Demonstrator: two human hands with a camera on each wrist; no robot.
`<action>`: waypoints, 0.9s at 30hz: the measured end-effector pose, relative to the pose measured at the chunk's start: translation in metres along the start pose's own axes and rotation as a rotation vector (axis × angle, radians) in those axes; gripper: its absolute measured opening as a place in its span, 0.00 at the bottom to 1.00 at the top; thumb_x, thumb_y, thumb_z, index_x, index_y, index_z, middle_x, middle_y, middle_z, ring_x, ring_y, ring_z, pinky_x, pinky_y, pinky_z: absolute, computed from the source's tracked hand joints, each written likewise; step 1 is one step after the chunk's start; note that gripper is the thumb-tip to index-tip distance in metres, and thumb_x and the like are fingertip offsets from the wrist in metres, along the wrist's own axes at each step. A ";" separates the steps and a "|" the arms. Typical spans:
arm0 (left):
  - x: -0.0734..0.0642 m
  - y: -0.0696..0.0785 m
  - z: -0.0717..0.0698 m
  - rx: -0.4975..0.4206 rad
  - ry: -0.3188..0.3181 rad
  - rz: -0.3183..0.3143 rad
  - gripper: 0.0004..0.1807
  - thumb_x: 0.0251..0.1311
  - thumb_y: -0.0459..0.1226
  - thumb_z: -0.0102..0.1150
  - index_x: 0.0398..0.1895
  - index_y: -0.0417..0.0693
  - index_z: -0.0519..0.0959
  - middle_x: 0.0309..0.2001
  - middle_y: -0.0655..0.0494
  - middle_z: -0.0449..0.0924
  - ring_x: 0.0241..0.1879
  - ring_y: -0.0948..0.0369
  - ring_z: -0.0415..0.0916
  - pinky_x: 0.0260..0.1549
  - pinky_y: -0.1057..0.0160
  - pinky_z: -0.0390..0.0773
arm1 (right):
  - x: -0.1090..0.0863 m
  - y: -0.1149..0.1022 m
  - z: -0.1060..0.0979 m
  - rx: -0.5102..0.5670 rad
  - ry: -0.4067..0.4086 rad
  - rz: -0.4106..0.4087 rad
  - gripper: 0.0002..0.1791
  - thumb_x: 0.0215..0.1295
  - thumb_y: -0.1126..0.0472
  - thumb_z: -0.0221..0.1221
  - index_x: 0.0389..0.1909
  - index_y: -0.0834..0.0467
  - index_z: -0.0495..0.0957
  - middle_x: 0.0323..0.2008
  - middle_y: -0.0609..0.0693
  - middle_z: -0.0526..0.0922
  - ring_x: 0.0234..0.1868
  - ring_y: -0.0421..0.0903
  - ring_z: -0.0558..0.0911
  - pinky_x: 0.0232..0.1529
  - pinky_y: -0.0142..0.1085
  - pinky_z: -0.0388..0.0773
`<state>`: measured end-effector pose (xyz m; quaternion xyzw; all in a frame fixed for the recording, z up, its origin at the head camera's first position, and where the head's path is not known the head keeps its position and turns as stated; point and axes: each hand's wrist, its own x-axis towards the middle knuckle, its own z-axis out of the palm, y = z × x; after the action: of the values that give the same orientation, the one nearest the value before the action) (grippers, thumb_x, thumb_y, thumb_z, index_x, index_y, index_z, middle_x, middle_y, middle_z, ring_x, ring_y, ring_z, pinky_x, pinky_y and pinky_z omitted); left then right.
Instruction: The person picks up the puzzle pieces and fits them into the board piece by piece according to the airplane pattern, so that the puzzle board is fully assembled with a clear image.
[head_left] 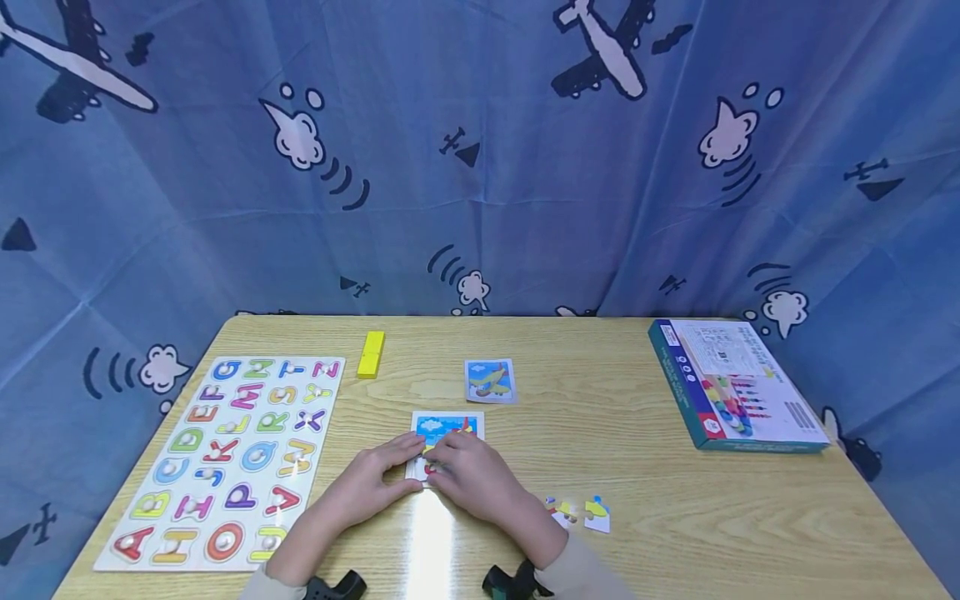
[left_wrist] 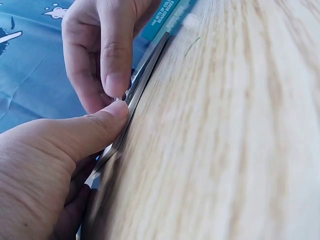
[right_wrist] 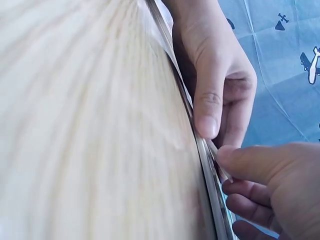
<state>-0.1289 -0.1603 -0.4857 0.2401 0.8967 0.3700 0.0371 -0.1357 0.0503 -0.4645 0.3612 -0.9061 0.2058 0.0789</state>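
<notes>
A small jigsaw board [head_left: 448, 415] with a white border and a blue sky picture lies on the table in front of me. My left hand [head_left: 378, 473] rests along its left side, fingers extended over the board and thumb at the near edge. Over the board's lower part, my right hand [head_left: 480, 477] pinches a thin puzzle piece [right_wrist: 223, 172] between thumb and fingers. The piece's picture is hidden by the fingers. In the left wrist view both thumb tips come close together at the board's edge. Loose puzzle pieces [head_left: 597, 515] lie right of my right forearm.
A picture card with a yellow plane [head_left: 491, 381] lies behind the board. Left of it are a yellow block [head_left: 371, 355] and a large alphabet board [head_left: 243, 492]. A boxed toy set [head_left: 738, 387] sits at the back right, before a blue curtain [head_left: 480, 167].
</notes>
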 end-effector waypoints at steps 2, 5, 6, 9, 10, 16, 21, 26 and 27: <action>0.000 0.000 0.000 -0.002 -0.001 -0.002 0.32 0.57 0.53 0.61 0.63 0.50 0.73 0.65 0.57 0.70 0.67 0.57 0.63 0.65 0.51 0.66 | 0.001 -0.002 0.001 -0.006 0.002 -0.001 0.13 0.61 0.54 0.62 0.44 0.54 0.84 0.41 0.45 0.83 0.46 0.41 0.80 0.50 0.35 0.79; 0.000 0.000 -0.001 0.000 -0.003 -0.004 0.32 0.57 0.53 0.60 0.63 0.50 0.73 0.65 0.57 0.70 0.67 0.57 0.63 0.65 0.51 0.66 | 0.001 -0.003 0.002 -0.018 0.006 0.003 0.14 0.61 0.53 0.62 0.45 0.54 0.84 0.41 0.45 0.83 0.46 0.41 0.80 0.51 0.37 0.79; 0.000 0.001 -0.001 0.000 -0.003 -0.004 0.32 0.57 0.53 0.60 0.63 0.50 0.73 0.65 0.57 0.70 0.67 0.57 0.63 0.65 0.51 0.66 | 0.001 -0.003 0.003 -0.025 0.009 0.004 0.14 0.61 0.53 0.62 0.45 0.54 0.84 0.41 0.45 0.83 0.46 0.41 0.80 0.51 0.37 0.79; 0.000 0.001 -0.001 0.004 -0.002 0.005 0.32 0.57 0.53 0.60 0.63 0.49 0.73 0.65 0.56 0.70 0.67 0.56 0.64 0.64 0.51 0.67 | 0.001 -0.003 0.006 -0.051 0.016 0.006 0.13 0.62 0.53 0.62 0.44 0.54 0.84 0.41 0.45 0.82 0.46 0.41 0.79 0.50 0.36 0.79; 0.000 0.001 0.000 0.007 0.000 0.008 0.32 0.57 0.53 0.61 0.63 0.49 0.73 0.65 0.56 0.70 0.67 0.56 0.64 0.64 0.51 0.67 | 0.001 -0.004 0.006 -0.057 0.019 0.005 0.13 0.62 0.53 0.62 0.43 0.54 0.84 0.40 0.45 0.82 0.45 0.41 0.79 0.49 0.36 0.79; 0.000 0.001 0.001 0.013 0.007 0.023 0.31 0.57 0.51 0.62 0.62 0.48 0.73 0.64 0.54 0.71 0.67 0.56 0.64 0.64 0.51 0.67 | 0.001 -0.006 0.009 -0.088 0.041 -0.003 0.11 0.61 0.53 0.62 0.41 0.54 0.85 0.38 0.44 0.80 0.42 0.40 0.78 0.45 0.33 0.79; 0.000 0.001 0.000 0.004 0.010 0.015 0.31 0.57 0.50 0.62 0.62 0.48 0.73 0.64 0.55 0.71 0.66 0.56 0.65 0.64 0.50 0.67 | 0.001 -0.007 0.010 -0.104 0.042 0.003 0.11 0.61 0.53 0.62 0.39 0.54 0.86 0.38 0.44 0.79 0.42 0.40 0.77 0.46 0.32 0.78; 0.000 0.001 0.000 0.004 0.019 0.019 0.29 0.57 0.49 0.63 0.60 0.47 0.75 0.63 0.55 0.72 0.66 0.57 0.65 0.64 0.51 0.68 | 0.001 -0.007 0.012 -0.116 0.049 -0.004 0.10 0.63 0.54 0.61 0.38 0.54 0.86 0.38 0.44 0.78 0.42 0.40 0.76 0.46 0.32 0.78; 0.000 0.001 0.000 0.006 0.019 0.021 0.28 0.57 0.49 0.63 0.59 0.46 0.76 0.63 0.56 0.72 0.66 0.57 0.65 0.64 0.51 0.68 | 0.001 -0.007 0.012 -0.112 0.050 -0.005 0.09 0.64 0.55 0.60 0.38 0.54 0.86 0.38 0.44 0.78 0.42 0.40 0.76 0.46 0.32 0.78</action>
<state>-0.1283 -0.1594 -0.4852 0.2461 0.8955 0.3701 0.0239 -0.1320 0.0400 -0.4728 0.3530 -0.9130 0.1636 0.1223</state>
